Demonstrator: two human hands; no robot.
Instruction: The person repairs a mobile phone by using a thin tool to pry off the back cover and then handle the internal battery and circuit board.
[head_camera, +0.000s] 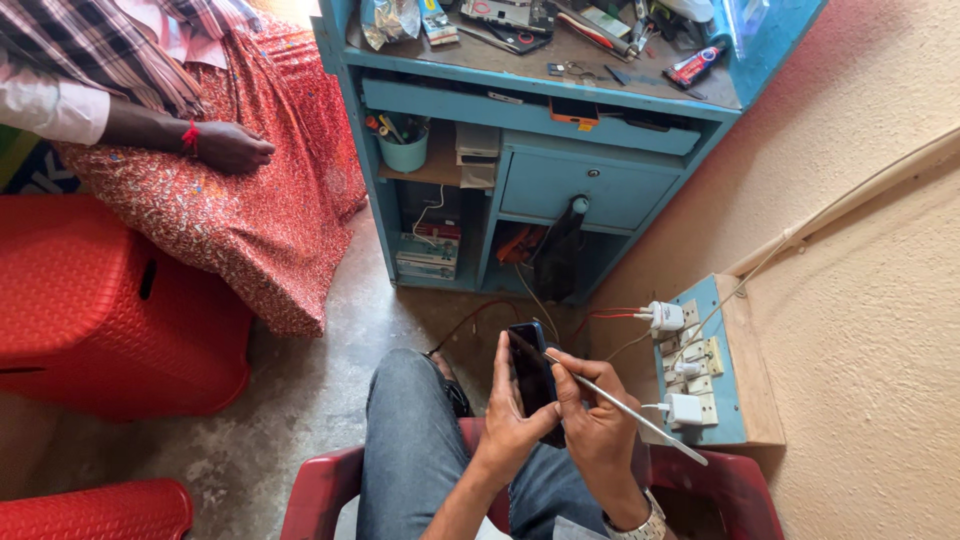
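Phone: dark phone (530, 375) held upright over the lap, screen toward the wearer, between both hands.
Left hand: left hand (510, 425) wrapped round the phone's left edge and back — closed, gripping it.
Right hand: right hand (592, 425) closed on thin metal tweezers (625, 408); their tip meets the phone's right edge, the long end points away to the right.
Below hands: jeans-clad knee (410, 440), red plastic chair (735, 490).
Right of hands: blue socket board (700, 375) with white chargers (665, 316), against the wall.
Ahead of hands: blue workbench (560, 170) — cluttered top, drawer.
Far left: another person's hand (232, 146) resting on a red patterned skirt (250, 220); red stool (100, 310).
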